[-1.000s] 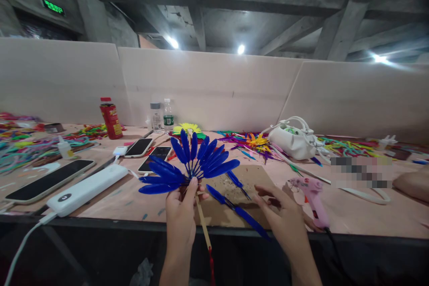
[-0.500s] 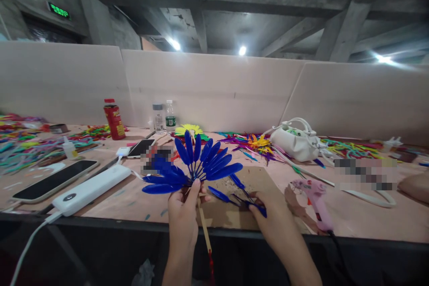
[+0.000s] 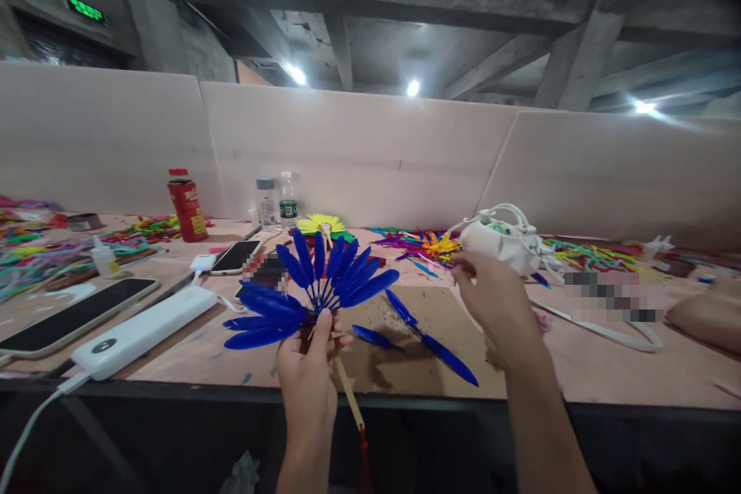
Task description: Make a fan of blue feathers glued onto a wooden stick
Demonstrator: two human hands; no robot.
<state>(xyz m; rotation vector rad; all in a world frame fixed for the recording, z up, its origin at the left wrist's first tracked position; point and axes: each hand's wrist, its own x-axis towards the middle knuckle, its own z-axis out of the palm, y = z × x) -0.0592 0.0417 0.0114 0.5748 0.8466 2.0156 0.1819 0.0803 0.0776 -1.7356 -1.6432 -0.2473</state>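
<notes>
My left hand (image 3: 309, 359) is closed on the base of a fan of blue feathers (image 3: 362, 278), thumb pressed where the quills meet. A flat wooden handle (image 3: 349, 392) slants down from it, ending in a red tassel (image 3: 363, 451). My right hand (image 3: 495, 305) reaches over the table, fingers loosely bent and apart with nothing visible in them, below the white handbag. Several loose blue feathers (image 3: 448, 359) lie on a brown cardboard sheet (image 3: 417, 390) between my hands. Behind my right forearm, the pink glue gun (image 3: 543, 320) is almost wholly hidden.
A white power bank (image 3: 144, 332) and phone (image 3: 81, 316) lie at left. Behind are a red bottle (image 3: 187, 208), clear bottles (image 3: 288, 204), a yellow feather piece (image 3: 322, 225), colourful feathers (image 3: 399, 244) and a white handbag (image 3: 501, 243). Another person's arm (image 3: 703, 316) rests at right.
My right hand has let go of the blue feathers, which now lie on the cardboard, and has moved up and right. My left hand still holds the feather fan. The view has shifted slightly.
</notes>
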